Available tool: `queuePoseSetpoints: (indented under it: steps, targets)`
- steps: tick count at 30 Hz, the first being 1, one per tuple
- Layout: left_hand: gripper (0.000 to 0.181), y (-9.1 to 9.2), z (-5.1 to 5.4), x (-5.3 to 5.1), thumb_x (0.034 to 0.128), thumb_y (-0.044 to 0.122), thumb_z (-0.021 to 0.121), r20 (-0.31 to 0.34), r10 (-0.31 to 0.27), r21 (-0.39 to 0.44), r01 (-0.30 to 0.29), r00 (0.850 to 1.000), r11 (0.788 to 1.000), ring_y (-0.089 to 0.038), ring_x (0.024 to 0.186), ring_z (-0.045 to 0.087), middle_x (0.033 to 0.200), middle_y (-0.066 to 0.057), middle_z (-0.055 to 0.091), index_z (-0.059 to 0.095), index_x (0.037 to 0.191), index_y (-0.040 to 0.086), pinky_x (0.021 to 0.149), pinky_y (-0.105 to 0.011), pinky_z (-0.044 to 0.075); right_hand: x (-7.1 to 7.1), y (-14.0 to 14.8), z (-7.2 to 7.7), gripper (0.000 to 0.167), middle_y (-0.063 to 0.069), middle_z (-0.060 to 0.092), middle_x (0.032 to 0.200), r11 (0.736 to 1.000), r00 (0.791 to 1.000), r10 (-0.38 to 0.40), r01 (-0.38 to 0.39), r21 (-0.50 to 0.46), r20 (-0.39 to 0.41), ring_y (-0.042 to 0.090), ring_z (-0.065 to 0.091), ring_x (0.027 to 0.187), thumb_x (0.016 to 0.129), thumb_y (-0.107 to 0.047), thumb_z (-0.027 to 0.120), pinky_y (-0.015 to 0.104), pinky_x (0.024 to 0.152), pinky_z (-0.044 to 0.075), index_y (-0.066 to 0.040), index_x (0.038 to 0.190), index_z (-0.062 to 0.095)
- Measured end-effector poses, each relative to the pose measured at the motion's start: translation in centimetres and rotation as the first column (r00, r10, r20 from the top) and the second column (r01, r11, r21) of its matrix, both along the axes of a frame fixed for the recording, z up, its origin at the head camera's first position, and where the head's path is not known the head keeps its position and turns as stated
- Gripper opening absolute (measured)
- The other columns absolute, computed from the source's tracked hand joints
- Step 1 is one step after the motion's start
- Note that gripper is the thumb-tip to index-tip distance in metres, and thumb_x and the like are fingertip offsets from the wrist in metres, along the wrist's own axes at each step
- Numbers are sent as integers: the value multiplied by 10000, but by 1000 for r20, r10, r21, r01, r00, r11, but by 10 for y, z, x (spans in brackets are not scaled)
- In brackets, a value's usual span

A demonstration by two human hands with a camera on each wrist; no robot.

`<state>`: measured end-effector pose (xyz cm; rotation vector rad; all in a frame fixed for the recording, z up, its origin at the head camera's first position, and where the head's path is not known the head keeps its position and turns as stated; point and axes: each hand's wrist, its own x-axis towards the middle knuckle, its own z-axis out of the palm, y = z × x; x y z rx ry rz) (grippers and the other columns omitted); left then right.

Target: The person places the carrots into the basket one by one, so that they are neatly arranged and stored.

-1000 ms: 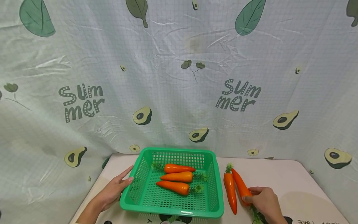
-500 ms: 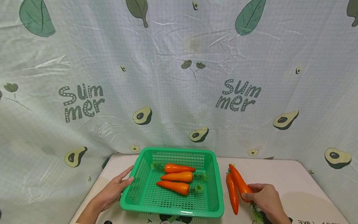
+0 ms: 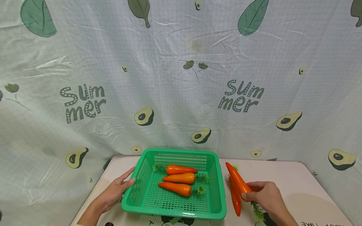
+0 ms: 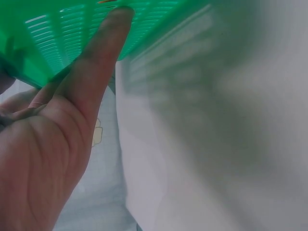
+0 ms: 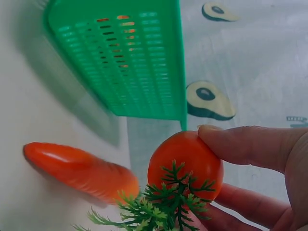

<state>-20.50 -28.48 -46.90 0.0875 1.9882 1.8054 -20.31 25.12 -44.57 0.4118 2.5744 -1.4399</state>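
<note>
In the head view my right hand (image 3: 266, 196) pinches an orange toy carrot (image 3: 237, 178) near its leafy end, between thumb and fingers. Its tip points up-left, above a second carrot (image 3: 235, 201) lying on the table. The right wrist view shows the held carrot's round end (image 5: 185, 159) with green fronds in front. My left hand (image 3: 116, 191) touches the left side of a green plastic basket (image 3: 173, 214); a straight finger (image 4: 98, 57) lies against the slotted wall in the left wrist view. Three carrots (image 3: 181, 169) lie inside the basket.
The pale table (image 3: 277, 175) has dark printed figures and letters near its front edge. Behind it hangs a white curtain (image 3: 175, 94) printed with leaves, avocados and "summer". The basket's right wall stands close to the loose carrot.
My right hand has raised the carrot off the table and shifted it left, over the other loose carrot, which was nudged slightly. The left hand and basket stay put.
</note>
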Motion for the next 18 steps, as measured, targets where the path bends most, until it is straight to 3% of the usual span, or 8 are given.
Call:
queuePoseSetpoints:
  steps: [18]
  targets:
    - [824,0,0,-1,1127,374,459,0,10,-10,-10,1000,1000,-297,1147,711,1504,-410,431,-107,1676,133,884,-512,615,1,-11,17,548,157,790,1037,998,996,55,-55,-3,-70,211,719,822,698,-96,953,373,721,621,66,1181,751]
